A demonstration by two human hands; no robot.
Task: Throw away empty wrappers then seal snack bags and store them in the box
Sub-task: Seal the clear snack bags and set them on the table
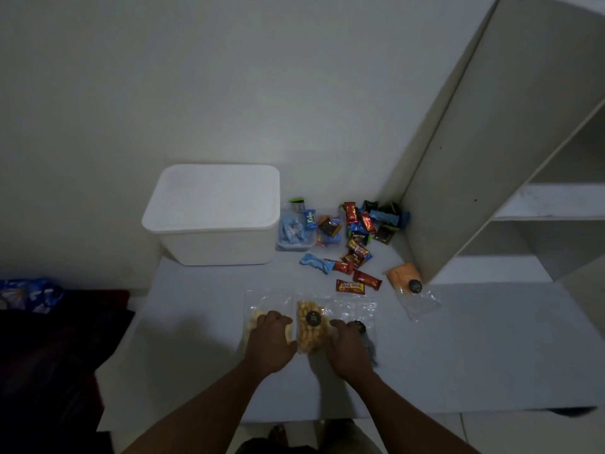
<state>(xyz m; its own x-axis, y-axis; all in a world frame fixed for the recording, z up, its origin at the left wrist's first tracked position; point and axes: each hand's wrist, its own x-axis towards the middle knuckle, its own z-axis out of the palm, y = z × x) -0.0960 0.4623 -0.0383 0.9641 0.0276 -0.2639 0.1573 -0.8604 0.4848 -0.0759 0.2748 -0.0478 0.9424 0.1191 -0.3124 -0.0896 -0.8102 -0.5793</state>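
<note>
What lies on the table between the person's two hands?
In the head view, a clear snack bag of golden-brown puffs, with a round black sticker, lies between the left hand and the right hand.

dim indoor light | soft shadows | wide-angle edge bending | slight blur

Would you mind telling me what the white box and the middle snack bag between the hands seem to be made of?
White box: probably plastic, opaque, with a matte finish. Its rounded, moulded corners and lipped top edge suggest this, though the dim light leaves it open.
Middle snack bag: thin, clear, glossy plastic film. Its contents show through, and the film creases and glints.
</note>
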